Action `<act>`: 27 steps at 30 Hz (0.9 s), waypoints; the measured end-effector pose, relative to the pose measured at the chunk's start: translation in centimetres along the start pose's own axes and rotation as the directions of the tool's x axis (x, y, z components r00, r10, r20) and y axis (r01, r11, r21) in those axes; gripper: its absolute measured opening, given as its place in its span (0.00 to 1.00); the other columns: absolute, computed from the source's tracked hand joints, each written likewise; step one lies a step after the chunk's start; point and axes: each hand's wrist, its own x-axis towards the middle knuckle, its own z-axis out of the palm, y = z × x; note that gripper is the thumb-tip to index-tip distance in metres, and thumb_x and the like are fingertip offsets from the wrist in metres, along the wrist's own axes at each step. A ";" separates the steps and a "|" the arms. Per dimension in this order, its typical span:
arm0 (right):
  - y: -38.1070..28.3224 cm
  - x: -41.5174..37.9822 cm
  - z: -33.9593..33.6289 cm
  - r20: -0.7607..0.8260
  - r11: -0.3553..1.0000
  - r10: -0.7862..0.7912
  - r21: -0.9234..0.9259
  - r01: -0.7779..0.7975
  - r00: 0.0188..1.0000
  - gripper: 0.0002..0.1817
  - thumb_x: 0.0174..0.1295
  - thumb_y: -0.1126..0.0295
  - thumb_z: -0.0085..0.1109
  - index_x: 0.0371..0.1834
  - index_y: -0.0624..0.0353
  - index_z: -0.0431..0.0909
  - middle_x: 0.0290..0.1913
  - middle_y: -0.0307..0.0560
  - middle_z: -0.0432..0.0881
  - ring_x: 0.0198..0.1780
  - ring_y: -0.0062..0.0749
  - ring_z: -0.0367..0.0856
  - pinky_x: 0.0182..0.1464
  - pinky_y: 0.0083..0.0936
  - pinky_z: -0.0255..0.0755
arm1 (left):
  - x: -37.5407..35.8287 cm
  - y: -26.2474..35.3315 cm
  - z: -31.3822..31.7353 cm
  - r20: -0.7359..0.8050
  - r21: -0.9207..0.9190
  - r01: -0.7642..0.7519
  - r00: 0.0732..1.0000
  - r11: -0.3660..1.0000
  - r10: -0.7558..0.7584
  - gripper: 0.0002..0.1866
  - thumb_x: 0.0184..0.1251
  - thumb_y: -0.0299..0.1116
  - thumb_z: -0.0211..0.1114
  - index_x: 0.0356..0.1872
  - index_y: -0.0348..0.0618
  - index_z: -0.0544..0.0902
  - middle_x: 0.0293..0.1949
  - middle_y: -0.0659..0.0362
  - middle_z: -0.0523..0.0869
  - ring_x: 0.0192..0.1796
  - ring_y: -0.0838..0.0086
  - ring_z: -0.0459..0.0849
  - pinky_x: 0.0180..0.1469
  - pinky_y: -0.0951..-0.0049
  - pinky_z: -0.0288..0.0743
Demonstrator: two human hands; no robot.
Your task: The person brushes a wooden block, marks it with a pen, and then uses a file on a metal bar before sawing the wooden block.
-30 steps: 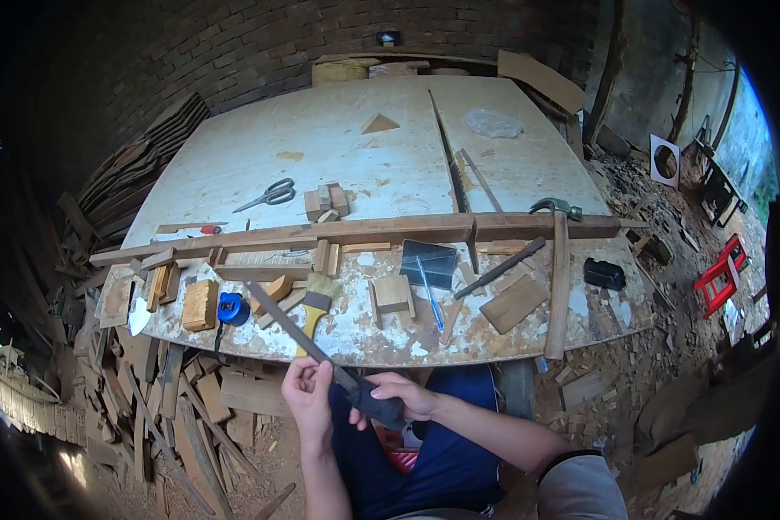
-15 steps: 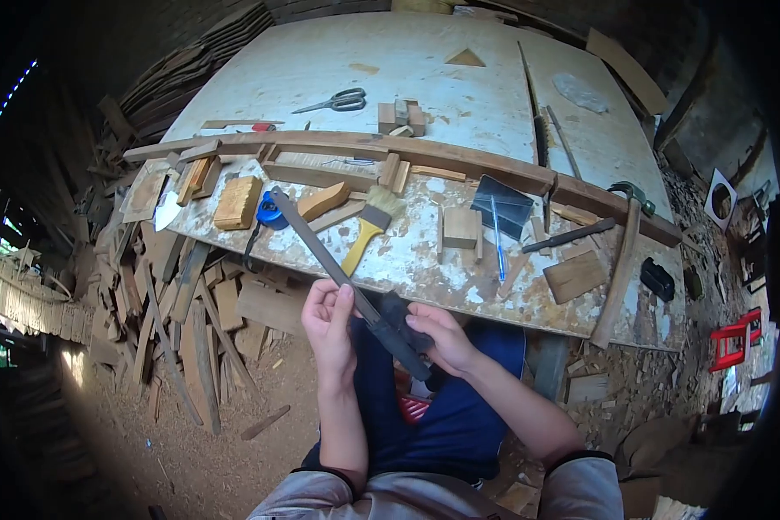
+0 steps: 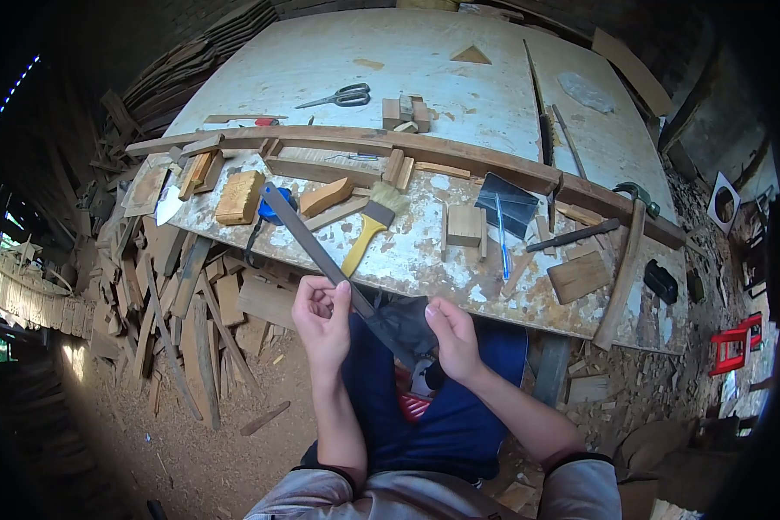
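Observation:
A long flat grey bar [image 3: 302, 232] slants over the table's front edge, its lower part beside dark cloth. My left hand [image 3: 323, 325] is closed on the bar near its middle, thumb on top. My right hand [image 3: 455, 340] pinches the edge of a thin black cloth [image 3: 400, 326], which spreads between my hands and hides the bar's lower end. Just beyond the bar's upper part lie a blue tape measure [image 3: 275, 208] and a curved wooden piece [image 3: 326, 197]. A brush with a yellow handle [image 3: 366, 238] rests on the table to the right of the bar.
On the worktable [image 3: 407, 269] lie a wood block [image 3: 240, 198], scissors [image 3: 348, 95], a blue pen [image 3: 502, 238], a dark file [image 3: 572, 235] and a hammer [image 3: 622, 277]. A long wooden beam [image 3: 485, 163] crosses it. Scrap wood [image 3: 201, 355] covers the floor at left.
My right hand has moved slightly right and drawn the black cloth out, so it is spread wider. My left hand still holds the bar, shifted slightly left.

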 end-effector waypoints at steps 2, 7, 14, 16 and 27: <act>-0.4 -0.2 0.6 -0.044 0.999 -0.040 -0.034 0.039 0.998 0.13 0.92 0.68 0.52 0.46 0.62 0.79 0.36 0.26 0.68 0.40 0.10 0.62 0.43 0.17 0.61 | 0.0 -0.3 -0.2 -0.022 0.042 -0.023 0.999 0.999 0.024 0.07 0.84 0.20 0.71 0.47 0.38 0.79 0.36 0.63 0.87 0.36 0.86 0.84 0.41 0.83 0.78; -1.2 -1.5 2.0 -0.097 0.955 -0.173 -0.258 0.143 0.980 0.10 0.88 0.73 0.54 0.50 0.65 0.84 0.41 0.36 0.84 0.38 0.10 0.68 0.40 0.19 0.67 | -0.2 -0.3 0.7 -0.080 0.085 -0.056 0.995 0.995 0.063 0.07 0.83 0.20 0.71 0.46 0.38 0.79 0.36 0.63 0.87 0.38 0.87 0.83 0.43 0.84 0.76; -0.8 -1.0 3.1 0.294 0.518 -0.572 -0.594 0.615 0.766 0.07 0.63 0.80 0.76 0.43 0.64 0.88 0.53 0.50 0.94 0.51 0.46 0.92 0.52 0.38 0.84 | -1.2 -0.5 1.9 -0.102 0.093 -0.114 0.987 0.989 0.124 0.08 0.83 0.21 0.72 0.47 0.38 0.79 0.38 0.61 0.87 0.39 0.85 0.84 0.44 0.83 0.77; -0.9 -1.1 3.1 0.308 0.470 -0.578 -0.631 0.617 0.756 0.07 0.64 0.78 0.76 0.43 0.65 0.89 0.56 0.50 0.94 0.52 0.46 0.93 0.53 0.39 0.85 | -1.3 -0.3 2.3 -0.083 0.027 -0.113 0.990 0.993 0.115 0.08 0.83 0.21 0.72 0.48 0.38 0.79 0.39 0.61 0.87 0.40 0.85 0.85 0.44 0.82 0.79; -1.0 -1.4 3.3 0.353 0.525 -0.450 -0.638 0.563 0.820 0.30 0.65 0.75 0.75 0.72 0.72 0.83 0.76 0.65 0.84 0.71 0.60 0.87 0.71 0.47 0.82 | -1.4 -0.2 2.6 -0.136 -0.045 -0.146 0.981 0.988 0.138 0.07 0.86 0.21 0.69 0.49 0.38 0.77 0.42 0.57 0.89 0.40 0.81 0.88 0.43 0.80 0.83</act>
